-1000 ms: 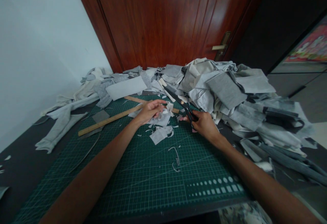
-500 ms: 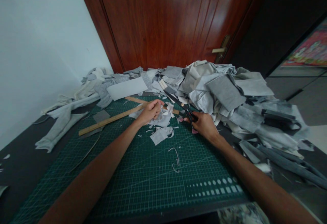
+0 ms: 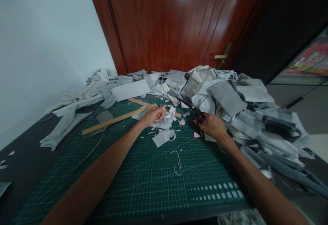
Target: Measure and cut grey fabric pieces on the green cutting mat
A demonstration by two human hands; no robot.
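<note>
My right hand (image 3: 213,126) grips black scissors (image 3: 192,106) by the handles, blades pointing to the far left toward the fabric heap. My left hand (image 3: 154,116) is over the middle of the green cutting mat (image 3: 143,180), fingers curled into a pinch. What it holds, if anything, is too small to make out. Pale fabric scraps (image 3: 166,122) lie under and beside it, and a cut grey-white piece (image 3: 161,138) lies just nearer. A wooden ruler (image 3: 115,119) ends beside my left hand. Near the scissors handles lies a pink piece (image 3: 196,134), perhaps tailor's chalk.
A large heap of grey and white fabric (image 3: 225,93) fills the back and right of the table. Folded cloth strips (image 3: 63,126) lie at left, and a white rectangle (image 3: 131,90) lies at the back. Loose thread (image 3: 178,163) rests on the mat. A wooden door (image 3: 164,23) stands behind.
My right hand and the scissors have moved right, away from my left hand, uncovering the pink pieces. My left hand has lowered slightly, showing the ruler's end. The view has shifted a little.
</note>
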